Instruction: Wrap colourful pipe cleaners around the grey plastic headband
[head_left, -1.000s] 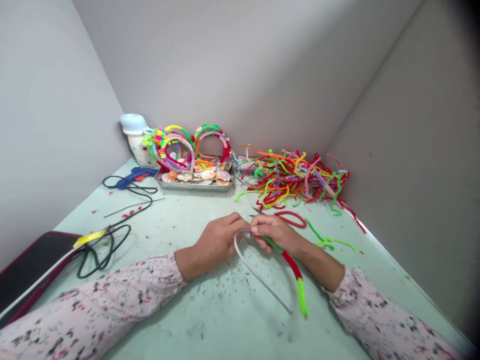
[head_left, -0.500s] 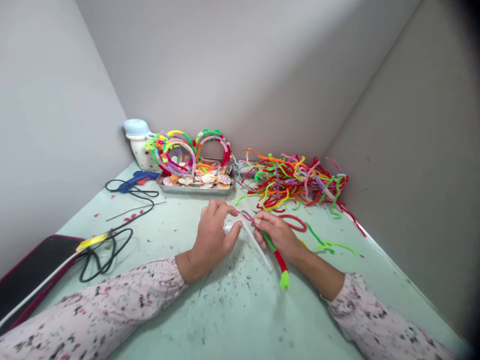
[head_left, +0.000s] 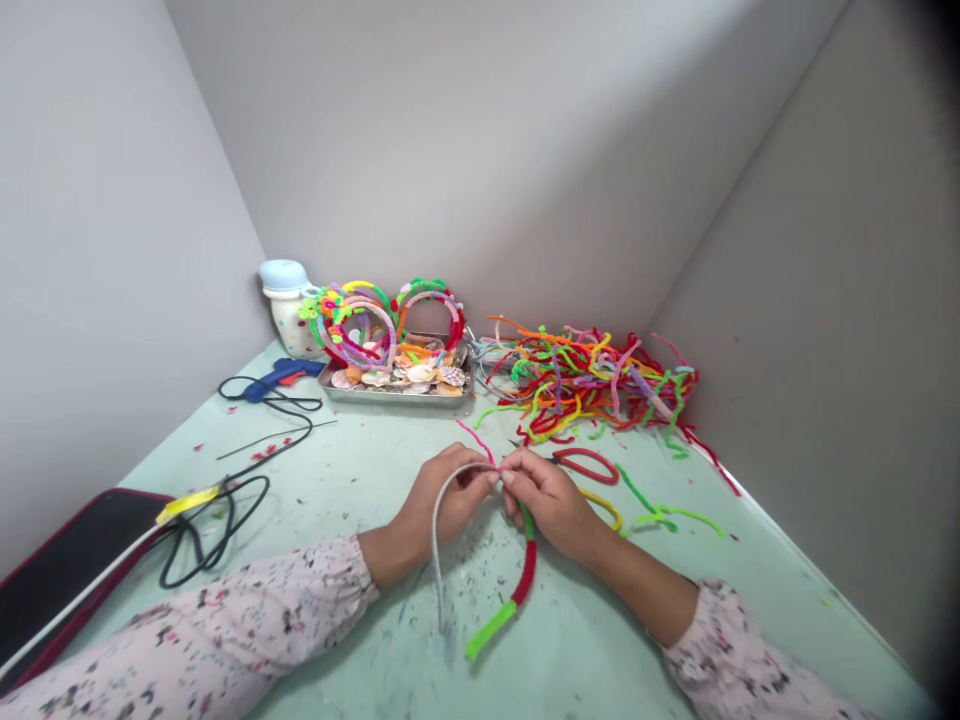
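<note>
- Left hand [head_left: 442, 498] pinches the headband [head_left: 526, 574].
- Right hand [head_left: 553, 503] pinches it too.
- Pink fuzzy string [head_left: 477, 438] pokes out between them.
- Scissors [head_left: 581, 474] lie past right hand.

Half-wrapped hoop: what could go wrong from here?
The pink strand has a free end sticking out from the hoop; it might loosen if the right hand eases its grip. The red-handled scissors lie partly behind that hand in this view, so its knuckles could knock them.
</note>
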